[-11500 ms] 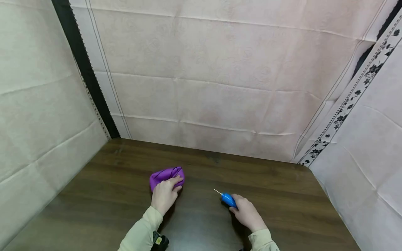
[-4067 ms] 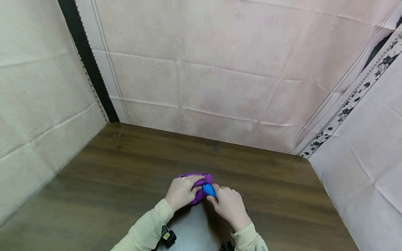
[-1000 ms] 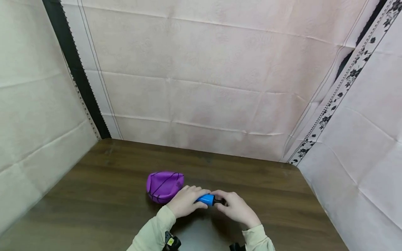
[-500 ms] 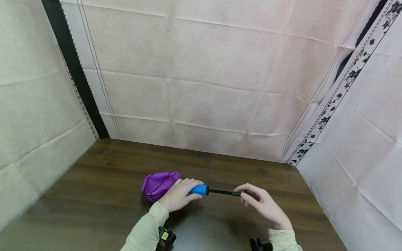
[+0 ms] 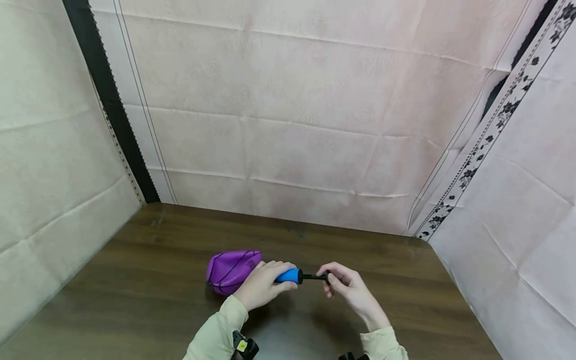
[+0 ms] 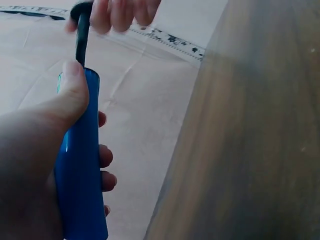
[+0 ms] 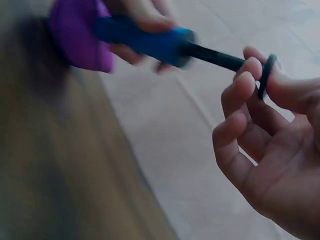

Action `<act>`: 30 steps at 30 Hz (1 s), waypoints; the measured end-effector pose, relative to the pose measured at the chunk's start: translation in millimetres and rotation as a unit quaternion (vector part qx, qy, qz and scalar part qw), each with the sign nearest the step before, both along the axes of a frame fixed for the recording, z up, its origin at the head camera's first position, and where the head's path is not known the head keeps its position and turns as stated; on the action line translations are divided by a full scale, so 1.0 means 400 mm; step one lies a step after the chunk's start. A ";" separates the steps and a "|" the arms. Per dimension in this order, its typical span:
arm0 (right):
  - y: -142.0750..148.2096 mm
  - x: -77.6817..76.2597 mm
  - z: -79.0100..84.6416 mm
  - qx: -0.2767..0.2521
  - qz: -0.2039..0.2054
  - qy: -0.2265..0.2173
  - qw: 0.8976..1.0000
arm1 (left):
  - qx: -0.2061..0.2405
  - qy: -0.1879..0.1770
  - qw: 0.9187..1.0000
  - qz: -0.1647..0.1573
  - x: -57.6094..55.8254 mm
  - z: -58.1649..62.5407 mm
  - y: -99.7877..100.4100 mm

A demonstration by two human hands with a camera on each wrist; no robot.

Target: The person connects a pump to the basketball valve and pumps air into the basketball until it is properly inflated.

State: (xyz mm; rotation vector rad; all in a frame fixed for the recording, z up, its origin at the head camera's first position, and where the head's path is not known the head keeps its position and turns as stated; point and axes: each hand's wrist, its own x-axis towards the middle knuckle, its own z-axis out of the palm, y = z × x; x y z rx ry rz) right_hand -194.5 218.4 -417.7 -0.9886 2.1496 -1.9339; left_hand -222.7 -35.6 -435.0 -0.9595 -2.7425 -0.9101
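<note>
My left hand (image 5: 265,284) grips the blue barrel of a hand-held ball pump (image 6: 82,165), thumb along its side and fingers wrapped round it. Left of that hand a deflated purple ball (image 5: 231,271) with black lines sags, partly hidden by the hand. The pump's far end overlaps the ball in the right wrist view, and the needle is out of sight. From the barrel's right end a thin black plunger rod (image 7: 215,56) sticks out partway. My right hand (image 5: 348,287) pinches the round black disc (image 7: 267,75) at the rod's end between thumb and fingers.
A dark brown wooden table (image 5: 180,310) lies beneath both hands. Pale cloth walls rise behind (image 5: 292,125) and on both sides, the right one edged with a black floral strip (image 5: 472,165). A black camera (image 5: 246,346) is strapped at the left wrist.
Earlier the right hand held the pump, needle bare, then brought it to the ball. The left hand took the barrel; the right drew the plunger far out, and it now stands partly pushed back in.
</note>
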 end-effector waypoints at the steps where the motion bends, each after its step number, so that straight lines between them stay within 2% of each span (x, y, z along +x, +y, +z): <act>1: -0.014 -0.005 -0.009 0.000 -0.001 -0.006 1.000 | 0.000 0.005 1.000 0.000 0.000 -0.001 0.003; 8: -0.097 -0.020 -0.047 0.000 -0.008 -0.008 1.000 | 0.018 0.017 1.000 -0.003 -0.003 -0.003 -0.016; 14: -0.112 -0.009 -0.028 0.023 -0.015 0.011 1.000 | 0.017 0.004 0.999 -0.028 -0.018 0.006 -0.050; 18: -0.084 0.008 0.006 0.022 -0.035 0.000 0.999 | 0.026 -0.019 0.999 -0.038 -0.021 0.008 -0.058; 21: -0.039 0.022 0.033 -0.024 -0.037 0.012 0.999 | 0.041 -0.025 0.998 -0.032 -0.024 0.008 -0.059; 25: 0.027 0.041 0.055 -0.082 0.006 0.044 0.996 | 0.052 -0.034 0.997 -0.038 -0.027 0.006 -0.057; 28: 0.056 0.045 0.056 -0.074 0.035 0.052 0.995 | 0.047 -0.042 0.997 -0.049 -0.027 0.002 -0.056; 30: 0.058 0.043 0.052 -0.050 0.030 0.053 0.997 | 0.040 -0.044 0.997 -0.050 -0.025 0.001 -0.055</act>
